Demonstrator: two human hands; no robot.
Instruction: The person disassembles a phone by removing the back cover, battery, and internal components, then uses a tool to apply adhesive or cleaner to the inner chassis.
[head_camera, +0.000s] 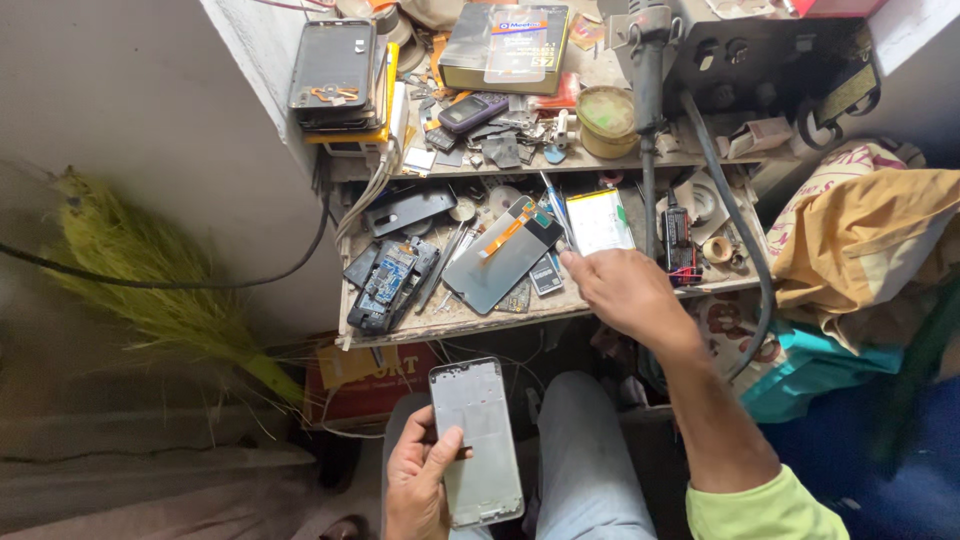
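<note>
Cluttered little repair shelf (455, 322) against the wall, piled with phone boards, a flat battery (598, 221) and a loose screen panel (503, 255). Person's left hand (418, 480) is gripping a bare phone frame (477, 440) over the lap, thumb across its face, while the right hand (625, 292) reaches in, fingers half curled and holding nothing, forefinger touching down just beside the battery. Probably best to keep that frame flat and pick slowly so nothing slides off.

Cluttered workbench (470, 322), phone parts (390, 280)

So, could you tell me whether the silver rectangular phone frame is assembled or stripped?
Stripped: the silver phone frame in the left hand shows bare metal, no screen.
</note>
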